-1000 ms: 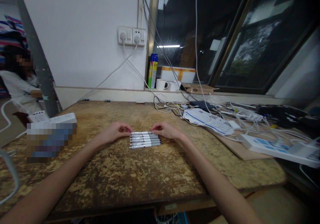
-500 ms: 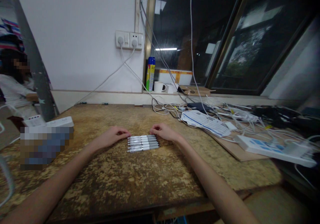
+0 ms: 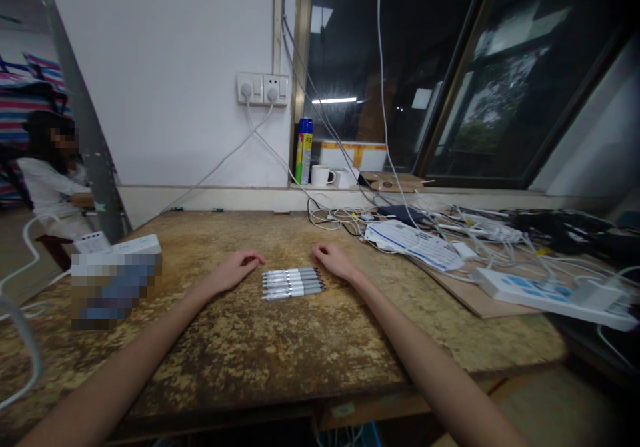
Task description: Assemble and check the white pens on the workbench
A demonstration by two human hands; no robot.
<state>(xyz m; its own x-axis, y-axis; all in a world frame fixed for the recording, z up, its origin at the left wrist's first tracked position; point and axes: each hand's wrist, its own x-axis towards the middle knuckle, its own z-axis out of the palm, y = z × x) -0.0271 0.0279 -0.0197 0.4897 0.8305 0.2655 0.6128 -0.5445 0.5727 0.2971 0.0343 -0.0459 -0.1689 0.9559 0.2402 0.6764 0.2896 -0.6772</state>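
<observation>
Left hand point(image 3: 235, 271) and right hand point(image 3: 335, 261) both look empty, loosely curled with little room between thumb and finger, and sit just beyond either end of the pens point(image 3: 290, 284). These lie side by side in a close row on the table point(image 3: 280, 360), between the hands and slightly nearer the person. A knuckle brushing one end would probably skew the row, since each pen seems to rest near or against its neighbour. If the barrels are round (too small to be sure), a bump could set them rolling. Patchy wear underneath might make a pushed pen catch and turn. Further right, snagged cables point(image 3: 493, 232) could drag the paper point(image 3: 415, 243).
</observation>
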